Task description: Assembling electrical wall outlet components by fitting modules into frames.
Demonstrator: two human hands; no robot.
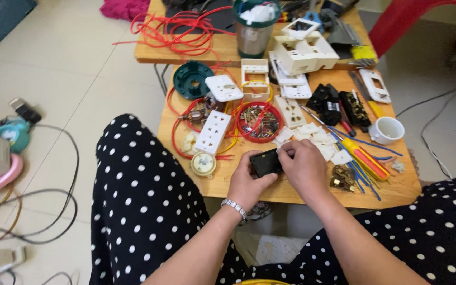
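My left hand (246,182) grips a small black square electrical part (264,162) from below, just above the front edge of a low wooden table (222,184). My right hand (304,163) closes over the part's right side, fingertips pinching at its top edge. A silver bracelet (234,207) sits on my left wrist. Right behind the hands lie white square switch pieces (317,138) and a red round lid (258,122) filled with small metal contacts.
On the table: white socket plates (213,131), red wire (178,138), a green round cover (192,79), black socket bodies (339,103), a yellow-red screwdriver (364,157), blue wires, a white cup (386,130), brass bits (342,178). A second table behind holds a metal tumbler (254,29). Cables lie on the floor at left.
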